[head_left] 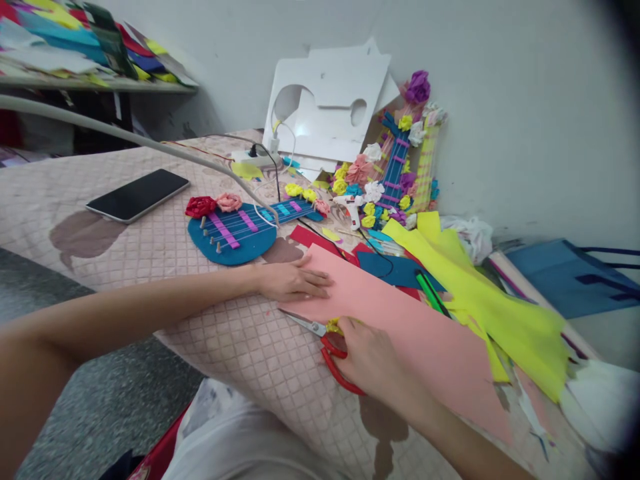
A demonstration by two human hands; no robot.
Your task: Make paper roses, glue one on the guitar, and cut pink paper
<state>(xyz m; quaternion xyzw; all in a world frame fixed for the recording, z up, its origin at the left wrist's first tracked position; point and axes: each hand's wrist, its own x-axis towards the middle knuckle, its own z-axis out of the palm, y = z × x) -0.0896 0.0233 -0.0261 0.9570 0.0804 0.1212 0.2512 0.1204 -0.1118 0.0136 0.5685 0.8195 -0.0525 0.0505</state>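
A long sheet of pink paper (400, 320) lies slantwise across the table. My left hand (295, 280) rests flat on its left end, fingers stretched out. In my right hand (367, 353) is a pair of scissors (335, 353) with red and yellow handles, my fingers wrapped round the grips. Their blades point left along the near edge of the pink paper; whether they cut into it I cannot tell. Just beyond my left hand sits a blue guitar-shaped craft (233, 237) with purple strips, strings and paper flowers.
A phone (140, 195) lies at the left. Behind the paper are a white glue gun (350, 208), a green cutter (431, 293) and yellow sheets (480, 300). More flowered crafts (397, 167) and white boards (330, 80) lean on the wall. A pale cable (150, 141) arcs across the left.
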